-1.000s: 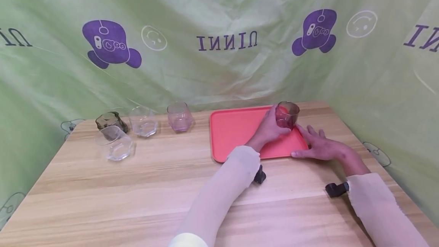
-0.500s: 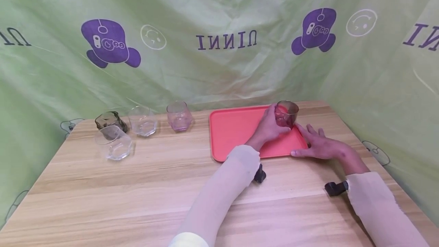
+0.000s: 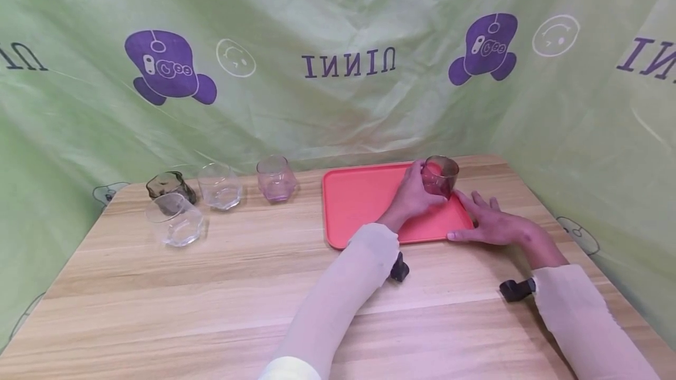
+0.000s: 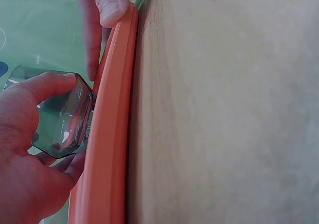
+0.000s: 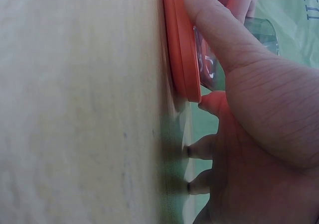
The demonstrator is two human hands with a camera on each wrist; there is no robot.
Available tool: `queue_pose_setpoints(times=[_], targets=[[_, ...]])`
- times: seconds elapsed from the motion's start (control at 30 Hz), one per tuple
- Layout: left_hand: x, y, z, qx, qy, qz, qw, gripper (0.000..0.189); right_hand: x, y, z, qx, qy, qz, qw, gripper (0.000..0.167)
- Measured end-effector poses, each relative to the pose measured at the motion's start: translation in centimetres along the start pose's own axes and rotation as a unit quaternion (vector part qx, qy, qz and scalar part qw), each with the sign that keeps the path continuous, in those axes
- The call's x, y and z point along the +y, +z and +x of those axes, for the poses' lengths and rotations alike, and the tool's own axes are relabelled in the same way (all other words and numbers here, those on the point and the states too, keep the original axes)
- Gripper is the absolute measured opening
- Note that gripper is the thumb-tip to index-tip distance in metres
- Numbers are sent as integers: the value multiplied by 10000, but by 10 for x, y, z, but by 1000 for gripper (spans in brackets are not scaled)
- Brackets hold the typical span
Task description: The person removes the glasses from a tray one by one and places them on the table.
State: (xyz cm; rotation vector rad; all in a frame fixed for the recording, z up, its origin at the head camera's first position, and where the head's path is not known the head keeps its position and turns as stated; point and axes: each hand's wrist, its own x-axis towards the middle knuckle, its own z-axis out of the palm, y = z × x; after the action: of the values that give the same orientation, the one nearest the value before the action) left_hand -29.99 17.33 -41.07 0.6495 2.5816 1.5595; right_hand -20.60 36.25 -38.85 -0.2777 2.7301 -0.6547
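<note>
My left hand (image 3: 414, 195) grips a smoky dark glass (image 3: 441, 175) by its side, over the right part of a red tray (image 3: 361, 201). In the left wrist view, the thumb lies on one side of this glass (image 4: 62, 119) and the fingers on the other, its base right at the tray. Spread around the tray's near right corner is my right hand (image 3: 493, 224), thumb on the front rim and index finger at the right side. From the right wrist, its other fingertips (image 5: 202, 147) reach down beside the tray's corner (image 5: 192, 92).
Left of the tray stands a pinkish glass (image 3: 276, 179). Farther left are a clear glass (image 3: 220, 187), a dark wavy glass (image 3: 171, 187) and another clear glass (image 3: 176, 223) in front. A green printed curtain (image 3: 348, 110) hangs behind the wooden table (image 3: 237, 298).
The dark glass and both hands hold practically the same place, with only a very slight shift left in the head view. The other glasses and the tray stay put.
</note>
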Motion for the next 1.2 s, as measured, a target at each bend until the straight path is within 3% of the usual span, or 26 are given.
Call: queue_pose_setpoints(times=[0.47, 0.77, 0.93, 1.2], targets=[[2, -12, -5, 28, 120, -235, 9996, 84, 0, 0, 0, 29, -44, -43, 10000, 109], [9, -29, -13, -197, 354, -219, 9989, 85, 4, -3, -1, 78, -36, -52, 9999, 111], [4, -47, -24, -310, 312, -361, 9984, 87, 3, -2, -1, 82, -30, 14, 10000, 112], [-12, -92, -50, -276, 150, -566, 9979, 90, 1, 1, 0, 58, 20, 62, 10000, 113]])
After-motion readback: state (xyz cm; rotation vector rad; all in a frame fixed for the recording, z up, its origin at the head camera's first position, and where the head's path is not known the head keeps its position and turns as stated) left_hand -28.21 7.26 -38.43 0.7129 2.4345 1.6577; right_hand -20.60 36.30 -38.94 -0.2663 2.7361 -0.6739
